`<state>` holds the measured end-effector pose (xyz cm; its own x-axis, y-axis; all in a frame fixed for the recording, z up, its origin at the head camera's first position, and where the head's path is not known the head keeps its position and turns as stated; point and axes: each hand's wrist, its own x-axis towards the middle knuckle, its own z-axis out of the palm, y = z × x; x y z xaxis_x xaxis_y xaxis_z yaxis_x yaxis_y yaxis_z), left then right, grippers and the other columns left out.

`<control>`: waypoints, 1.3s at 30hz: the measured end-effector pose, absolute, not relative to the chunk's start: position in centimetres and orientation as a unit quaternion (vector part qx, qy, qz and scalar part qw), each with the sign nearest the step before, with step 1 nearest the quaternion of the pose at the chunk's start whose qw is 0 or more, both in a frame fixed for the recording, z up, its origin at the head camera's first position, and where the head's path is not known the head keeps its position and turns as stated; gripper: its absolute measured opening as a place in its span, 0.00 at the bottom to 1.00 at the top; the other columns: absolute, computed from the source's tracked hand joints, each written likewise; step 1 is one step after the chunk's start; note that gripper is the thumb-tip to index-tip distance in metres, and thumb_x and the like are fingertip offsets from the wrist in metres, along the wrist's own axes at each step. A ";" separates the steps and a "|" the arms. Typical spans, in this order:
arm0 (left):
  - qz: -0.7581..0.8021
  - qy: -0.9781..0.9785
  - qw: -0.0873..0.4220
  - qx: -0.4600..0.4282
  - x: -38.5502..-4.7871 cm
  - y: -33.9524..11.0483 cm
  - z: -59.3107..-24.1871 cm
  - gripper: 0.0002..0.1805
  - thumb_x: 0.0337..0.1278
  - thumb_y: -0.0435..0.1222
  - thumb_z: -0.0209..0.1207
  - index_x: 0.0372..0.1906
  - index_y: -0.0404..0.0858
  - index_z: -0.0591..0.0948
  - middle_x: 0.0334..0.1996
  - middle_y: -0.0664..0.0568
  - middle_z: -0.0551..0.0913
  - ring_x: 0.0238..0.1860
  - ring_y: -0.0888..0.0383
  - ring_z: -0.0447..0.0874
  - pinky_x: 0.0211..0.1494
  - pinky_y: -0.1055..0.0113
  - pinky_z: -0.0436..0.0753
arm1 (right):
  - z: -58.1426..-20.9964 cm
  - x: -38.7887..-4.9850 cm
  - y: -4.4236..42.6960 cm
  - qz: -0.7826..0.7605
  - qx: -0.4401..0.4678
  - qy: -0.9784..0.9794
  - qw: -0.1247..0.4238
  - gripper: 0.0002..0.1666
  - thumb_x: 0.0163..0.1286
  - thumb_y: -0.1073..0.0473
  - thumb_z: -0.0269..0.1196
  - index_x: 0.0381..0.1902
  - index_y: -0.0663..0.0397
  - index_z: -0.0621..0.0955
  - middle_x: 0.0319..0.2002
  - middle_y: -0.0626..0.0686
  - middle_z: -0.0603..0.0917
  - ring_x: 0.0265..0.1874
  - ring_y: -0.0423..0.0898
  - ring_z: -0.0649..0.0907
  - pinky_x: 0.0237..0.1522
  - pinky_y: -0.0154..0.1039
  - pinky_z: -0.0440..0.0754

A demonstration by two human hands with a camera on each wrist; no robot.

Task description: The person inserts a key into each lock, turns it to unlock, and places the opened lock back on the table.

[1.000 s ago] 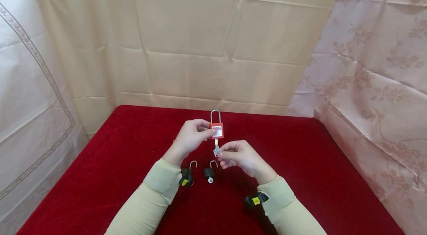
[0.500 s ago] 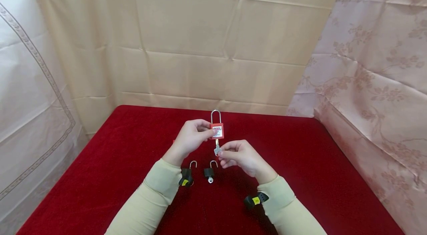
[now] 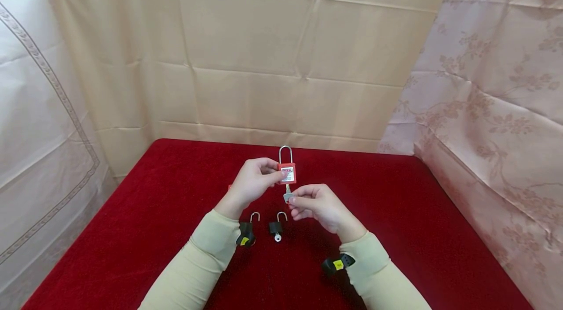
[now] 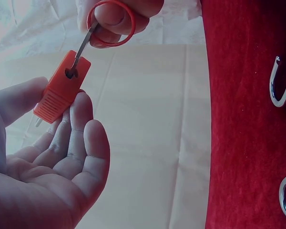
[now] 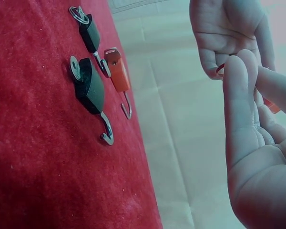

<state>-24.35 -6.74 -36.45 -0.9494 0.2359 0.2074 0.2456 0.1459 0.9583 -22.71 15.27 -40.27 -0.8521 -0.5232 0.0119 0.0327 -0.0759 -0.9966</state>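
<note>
Between thumb and fingertips, my left hand (image 3: 254,180) holds a red padlock (image 3: 288,173) above the table, its closed silver shackle pointing up and a white label facing me. Just below, my right hand (image 3: 320,206) pinches the bow of a silver key (image 3: 288,196). In the left wrist view the key shaft (image 4: 87,42) meets the keyhole in the padlock's base (image 4: 62,90); how deep it sits cannot be told. A red ring (image 4: 133,24) hangs from the key. Fingers mostly hide the key and padlock in the right wrist view.
On the red-covered table (image 3: 374,202) lie two black padlocks, one (image 3: 275,228) at centre and one (image 5: 89,36) near my left wrist, both with open shackles and keys inserted. Another red padlock (image 5: 118,74), shackle open, lies beyond them. Cloth curtains (image 3: 246,55) surround the table.
The key has moved up toward the padlock, and less of its shaft shows below the body. The padlock has shifted slightly right; both hands keep their hold.
</note>
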 end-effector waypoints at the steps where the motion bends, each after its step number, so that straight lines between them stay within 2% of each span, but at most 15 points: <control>1: -0.634 -0.757 0.004 -0.159 -24.3 -6.7 -36.4 0.11 0.59 0.33 0.69 0.44 0.31 0.85 0.31 0.48 0.87 0.32 0.54 0.84 0.42 0.56 0.86 | -40.3 -22.7 15.3 -0.709 -0.189 0.650 0.197 0.07 0.71 0.69 0.64 0.45 0.67 0.84 0.37 0.63 0.86 0.30 0.45 0.87 0.40 0.45 0.88; 3: -0.634 -0.757 0.003 -0.160 -24.3 -6.8 -36.4 0.11 0.59 0.33 0.69 0.44 0.31 0.85 0.31 0.48 0.87 0.31 0.54 0.84 0.41 0.57 0.86 | -40.2 -22.7 15.3 -0.710 -0.190 0.649 0.197 0.08 0.71 0.68 0.65 0.45 0.67 0.83 0.38 0.64 0.86 0.30 0.45 0.87 0.40 0.45 0.88; 9: -0.635 -0.756 0.002 -0.160 -24.4 -6.8 -36.5 0.11 0.60 0.32 0.69 0.44 0.31 0.84 0.31 0.47 0.87 0.31 0.54 0.84 0.48 0.42 0.84 | -40.2 -22.7 15.4 -0.713 -0.186 0.647 0.195 0.07 0.72 0.68 0.64 0.45 0.67 0.83 0.38 0.65 0.86 0.30 0.45 0.87 0.40 0.45 0.88; 17: -0.633 -0.758 0.001 -0.158 -24.4 -6.8 -36.5 0.11 0.60 0.32 0.69 0.44 0.31 0.84 0.31 0.47 0.87 0.32 0.54 0.84 0.43 0.54 0.86 | -40.2 -22.7 15.3 -0.714 -0.184 0.649 0.188 0.06 0.72 0.68 0.64 0.43 0.66 0.84 0.37 0.64 0.87 0.30 0.45 0.87 0.40 0.46 0.88; 22: -0.635 -0.756 0.000 -0.158 -24.3 -6.9 -36.4 0.11 0.60 0.33 0.69 0.45 0.31 0.84 0.31 0.47 0.87 0.31 0.54 0.84 0.48 0.44 0.84 | -40.2 -22.7 15.3 -0.718 -0.179 0.647 0.184 0.05 0.71 0.68 0.64 0.42 0.65 0.84 0.37 0.65 0.86 0.29 0.45 0.87 0.40 0.46 0.88; 25: -0.634 -0.757 0.000 -0.158 -24.3 -6.9 -36.4 0.11 0.60 0.33 0.70 0.45 0.31 0.84 0.31 0.47 0.87 0.32 0.53 0.84 0.49 0.42 0.84 | -40.1 -22.6 15.2 -0.720 -0.178 0.646 0.181 0.05 0.71 0.69 0.64 0.42 0.65 0.84 0.37 0.65 0.86 0.29 0.45 0.87 0.40 0.46 0.88; 32: -0.616 -0.770 -0.012 -0.166 -24.4 -7.0 -36.4 0.12 0.60 0.34 0.70 0.45 0.32 0.84 0.32 0.47 0.88 0.32 0.54 0.85 0.42 0.56 0.86 | -40.1 -22.6 15.1 -0.723 -0.170 0.645 0.177 0.04 0.71 0.70 0.63 0.41 0.65 0.84 0.35 0.62 0.87 0.28 0.44 0.87 0.39 0.45 0.88; 36: -0.605 -0.778 -0.023 -0.170 -24.4 -6.9 -36.5 0.12 0.61 0.34 0.69 0.46 0.33 0.84 0.33 0.47 0.88 0.33 0.53 0.85 0.42 0.56 0.86 | -40.0 -22.6 15.1 -0.726 -0.164 0.645 0.171 0.03 0.71 0.70 0.63 0.40 0.65 0.84 0.33 0.60 0.87 0.28 0.45 0.87 0.39 0.45 0.88; 39: -0.601 -0.781 -0.026 -0.167 -24.4 -6.8 -36.6 0.12 0.60 0.35 0.70 0.46 0.33 0.85 0.33 0.48 0.88 0.34 0.49 0.86 0.42 0.56 0.86 | -40.0 -22.6 15.1 -0.727 -0.160 0.647 0.164 0.02 0.71 0.69 0.64 0.39 0.65 0.83 0.32 0.59 0.86 0.27 0.45 0.87 0.39 0.45 0.88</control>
<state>-24.39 -6.77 -36.59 -0.9425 0.2932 0.1602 0.2298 0.2209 0.9478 -22.56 15.11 -39.98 -0.8951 -0.4455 0.0198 0.0322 -0.1088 -0.9935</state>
